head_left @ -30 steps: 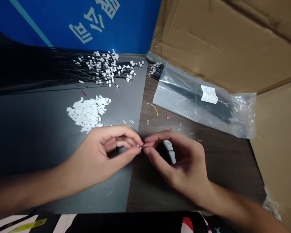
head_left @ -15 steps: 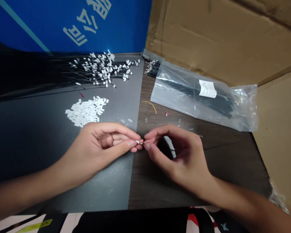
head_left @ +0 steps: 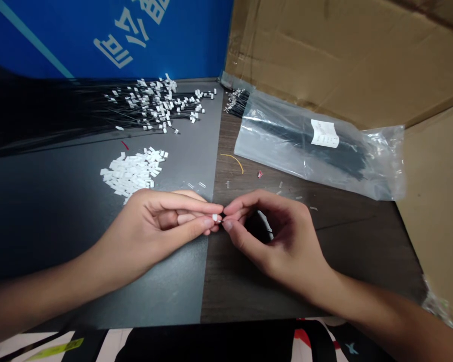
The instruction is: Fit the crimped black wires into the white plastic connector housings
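L hand [head_left: 151, 231] sits at the middle of the bench, grip narrow, thumb & fingertips pinched on a tiny white plastic connector [head_left: 214, 217]. R hand [head_left: 283, 236] is just beside it at 3 o'clock, grip also narrow, thumb & fingertips closed on a thin black wire end [head_left: 223, 217] touching the connector; too small to tell if it's seated inside. Both hands are over the seam between a dark grey mat [head_left: 166, 281] & the wood-grain bench [head_left: 309, 261]. From the hands, a loose pile of white connectors [head_left: 130, 171] lies on the mat at 10 o'clock, & a fan of black wires w/ connectors on their ends [head_left: 151, 105] lies further out at 11. At 1 o'clock, a clear plastic bag [head_left: 309, 146] of black wires w/ a white label [head_left: 323, 133] rests on the bench, a short yellow wire [head_left: 232, 162] just left of it. Cardboard [head_left: 324, 55] stands behind at 1, a blue printed panel [head_left: 98, 40] at 11.
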### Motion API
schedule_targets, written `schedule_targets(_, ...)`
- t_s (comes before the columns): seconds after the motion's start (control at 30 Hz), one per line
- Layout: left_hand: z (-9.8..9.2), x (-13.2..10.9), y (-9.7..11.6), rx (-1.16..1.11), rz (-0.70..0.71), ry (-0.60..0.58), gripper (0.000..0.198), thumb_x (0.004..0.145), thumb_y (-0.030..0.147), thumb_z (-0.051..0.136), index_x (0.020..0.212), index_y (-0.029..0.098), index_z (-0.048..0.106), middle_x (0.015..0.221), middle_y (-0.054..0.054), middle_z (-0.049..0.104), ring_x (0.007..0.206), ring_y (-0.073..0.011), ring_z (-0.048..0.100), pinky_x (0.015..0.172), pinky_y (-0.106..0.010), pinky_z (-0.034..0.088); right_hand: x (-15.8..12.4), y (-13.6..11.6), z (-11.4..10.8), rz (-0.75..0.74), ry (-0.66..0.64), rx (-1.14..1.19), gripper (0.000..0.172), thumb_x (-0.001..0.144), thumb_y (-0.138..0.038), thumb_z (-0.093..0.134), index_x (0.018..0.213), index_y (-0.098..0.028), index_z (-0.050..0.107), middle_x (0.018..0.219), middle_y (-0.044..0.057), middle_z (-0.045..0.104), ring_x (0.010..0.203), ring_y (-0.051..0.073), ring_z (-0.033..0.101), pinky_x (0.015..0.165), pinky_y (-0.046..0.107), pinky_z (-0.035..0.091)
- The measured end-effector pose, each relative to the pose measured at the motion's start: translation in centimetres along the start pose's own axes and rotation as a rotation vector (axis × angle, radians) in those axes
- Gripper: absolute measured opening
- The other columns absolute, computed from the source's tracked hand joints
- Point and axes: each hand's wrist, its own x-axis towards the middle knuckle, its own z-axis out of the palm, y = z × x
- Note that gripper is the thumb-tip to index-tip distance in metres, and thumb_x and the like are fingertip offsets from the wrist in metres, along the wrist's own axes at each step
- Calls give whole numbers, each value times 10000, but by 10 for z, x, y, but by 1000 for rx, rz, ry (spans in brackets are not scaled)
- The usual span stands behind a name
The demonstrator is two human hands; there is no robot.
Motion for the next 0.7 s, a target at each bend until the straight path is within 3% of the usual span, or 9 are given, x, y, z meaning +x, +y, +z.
schedule_targets(0.17, 1, 1, 1, 16, 58, -30, 265, 909, 129, 999, 1035, 356, 1051, 988, -15, 978, 887, -145, 946, 850, -95, 728, 0, -3, -1, 34, -9, -13, 184, 922, -54, 911, 986, -220, 866, 905, 19, 927, 781, 171, 865, 756, 268, 735)
schedule_targets(0.37, 1, 2, 0, 45, 72, -30, 268, 940, 127, 959, 1020, 365, 1052, 964, -8, 962, 881, -131, 934, 837, -69, 702, 1, -3, -1, 48, -9, -16, 178, 910, -59, 920, 966, -220, 868, 885, 15, 921, 769, 166, 865, 734, 255, 730)
schedule_targets(0.7, 0, -3, 0, 152, 128, -23, 190, 990, 198, 964, 1007, 367, 1048, 993, -33, 959, 899, -185, 916, 790, -168, 724, 3, -3, 1, 53, 0, -36, 125, 919, -104, 881, 928, -221, 836, 831, 6, 890, 712, 155, 835, 669, 244, 699)
